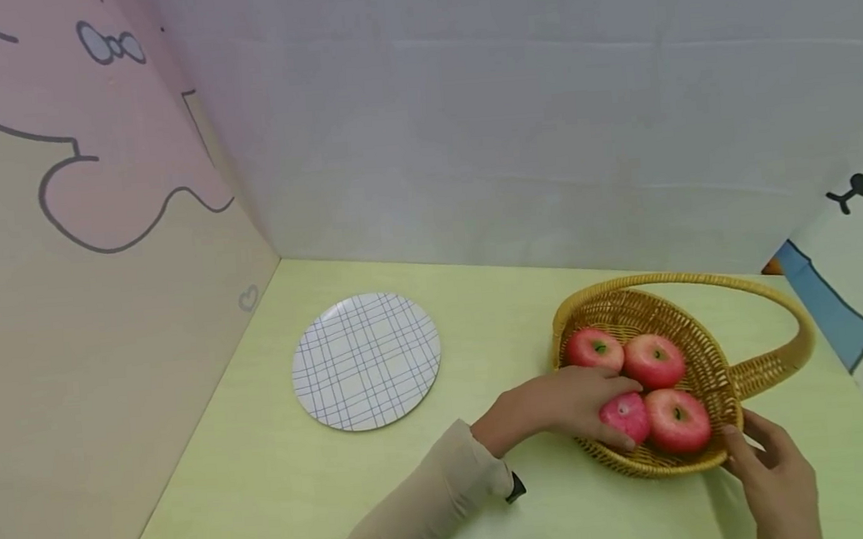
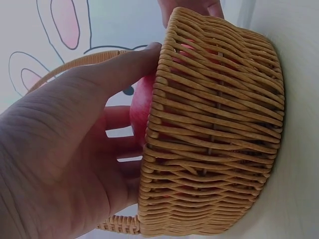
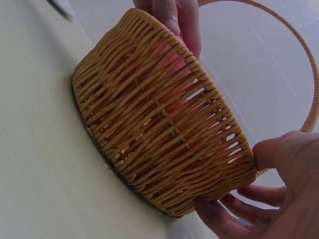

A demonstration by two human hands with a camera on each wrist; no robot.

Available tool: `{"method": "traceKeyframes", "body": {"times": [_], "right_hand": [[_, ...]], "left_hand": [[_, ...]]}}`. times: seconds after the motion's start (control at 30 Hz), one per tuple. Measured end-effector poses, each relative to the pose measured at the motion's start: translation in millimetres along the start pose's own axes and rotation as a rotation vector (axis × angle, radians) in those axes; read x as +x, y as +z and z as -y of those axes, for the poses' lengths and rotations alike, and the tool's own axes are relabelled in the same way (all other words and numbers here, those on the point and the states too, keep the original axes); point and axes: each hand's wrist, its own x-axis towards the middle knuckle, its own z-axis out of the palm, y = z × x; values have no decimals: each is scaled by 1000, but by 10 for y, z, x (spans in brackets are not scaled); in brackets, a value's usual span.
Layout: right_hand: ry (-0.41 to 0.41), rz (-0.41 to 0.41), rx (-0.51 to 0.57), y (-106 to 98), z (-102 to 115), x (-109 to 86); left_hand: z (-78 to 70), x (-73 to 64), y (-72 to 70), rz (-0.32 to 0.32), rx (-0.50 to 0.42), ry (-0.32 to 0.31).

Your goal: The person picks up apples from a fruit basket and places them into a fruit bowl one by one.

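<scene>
So the pink fruit (image 1: 626,419) is inside the basket (image 1: 696,347), over by the near left part of the rim, just beside the nearest apple (image 1: 678,421). Can't tell if it's resting on the bottom or lifted a bit. The left hand (image 1: 579,401) has it: thumb on the near side, fingers curled round the far side. You get a decent look at that grip from the left wrist too, though the rim hides part of the fruit.

Two more reddish apples sit further back, one on the left (image 1: 593,349) and one to its right (image 1: 654,361), stems up. Right hand (image 1: 779,466) is clamped on the basket's near right edge, thumb at the rim and fingers against the outside. The handle (image 1: 769,373) loops over the far side and down to the right.

Basket's upright on a pale yellow-green table (image 1: 495,315). Well off to the left there's a white plate (image 1: 366,362) with a blue check. Beige sleeve (image 1: 432,495) on the left arm, pale wall (image 1: 504,131) behind, cartoon panels on both sides.
</scene>
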Motion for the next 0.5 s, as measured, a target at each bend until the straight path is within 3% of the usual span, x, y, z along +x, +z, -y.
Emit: {"method": "traceKeyframes", "body": {"times": [0.27, 0.5], "right_hand": [[-3, 2, 66, 11, 24, -35], [-14, 2, 75, 24, 35, -54]], "left_hand": [[3, -34, -52, -29, 33, 17], [-6, -157, -130, -78, -12, 27]]}}
